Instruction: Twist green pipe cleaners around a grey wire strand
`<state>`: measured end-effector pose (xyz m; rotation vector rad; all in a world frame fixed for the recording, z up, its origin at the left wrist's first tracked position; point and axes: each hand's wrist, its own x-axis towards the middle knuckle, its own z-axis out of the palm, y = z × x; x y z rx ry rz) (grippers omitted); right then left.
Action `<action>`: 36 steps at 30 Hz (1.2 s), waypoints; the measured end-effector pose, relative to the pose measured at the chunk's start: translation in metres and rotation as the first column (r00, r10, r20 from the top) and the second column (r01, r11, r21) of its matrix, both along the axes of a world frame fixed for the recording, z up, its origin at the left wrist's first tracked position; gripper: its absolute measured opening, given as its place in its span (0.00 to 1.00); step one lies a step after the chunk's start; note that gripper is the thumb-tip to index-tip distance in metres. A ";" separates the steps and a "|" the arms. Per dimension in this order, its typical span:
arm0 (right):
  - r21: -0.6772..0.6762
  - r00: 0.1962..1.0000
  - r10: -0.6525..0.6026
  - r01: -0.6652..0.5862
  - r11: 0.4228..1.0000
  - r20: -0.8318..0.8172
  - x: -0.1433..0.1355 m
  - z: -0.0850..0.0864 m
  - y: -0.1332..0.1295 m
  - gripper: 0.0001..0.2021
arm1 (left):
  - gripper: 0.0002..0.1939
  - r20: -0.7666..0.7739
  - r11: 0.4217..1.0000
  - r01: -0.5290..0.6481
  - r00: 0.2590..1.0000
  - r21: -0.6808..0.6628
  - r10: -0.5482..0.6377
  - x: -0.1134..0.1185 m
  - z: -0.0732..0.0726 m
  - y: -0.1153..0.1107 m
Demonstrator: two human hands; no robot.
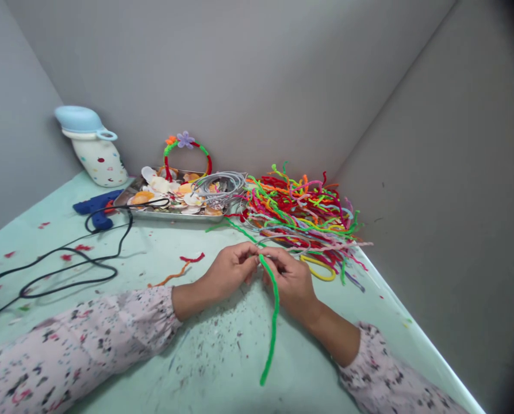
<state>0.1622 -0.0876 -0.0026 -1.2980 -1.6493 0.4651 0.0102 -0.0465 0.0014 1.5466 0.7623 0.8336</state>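
Observation:
A green pipe cleaner (275,322) hangs down toward me from between my fingertips, and another green length runs up and left behind them. My left hand (232,267) pinches it at the middle of the view. Right beside it, my right hand (292,282) pinches the same spot, the fingertips of both hands nearly touching. A thin grey wire loop (289,237) shows just beyond my fingers; whether the green pipe cleaner is wrapped on it is hidden by my fingers.
Behind lie a metal tray (175,216) of shells, a coil of grey wire (222,187), a flowered ring (208,156) and a heap of pipe cleaners (300,207). At left are a blue glue gun (97,206), its black cord (73,261) and a bottle (99,155).

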 end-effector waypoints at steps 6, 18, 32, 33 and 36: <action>-0.021 0.992 0.104 -0.105 0.994 -0.075 0.001 -0.001 0.001 0.08 | 0.10 0.085 0.990 0.068 0.995 -0.125 -0.058 0.000 0.000 0.000; 0.082 0.995 0.092 -0.088 0.993 -0.048 0.004 -0.001 0.001 0.07 | 0.16 0.004 0.996 0.015 1.000 -0.082 -0.015 -0.001 0.000 0.003; 0.180 0.983 0.135 -0.157 0.971 0.127 0.007 0.001 0.002 0.10 | 0.18 0.040 0.994 -0.026 0.999 -0.102 0.031 0.001 -0.003 0.005; 0.179 0.980 0.140 -0.164 0.970 0.143 0.008 0.001 0.002 0.10 | 0.18 0.044 0.994 -0.026 0.999 -0.105 0.031 0.001 -0.003 0.005; 0.182 0.968 0.168 -0.203 0.962 0.188 0.012 0.000 0.003 0.11 | 0.17 0.050 0.993 -0.023 0.998 -0.118 0.029 0.000 -0.002 0.004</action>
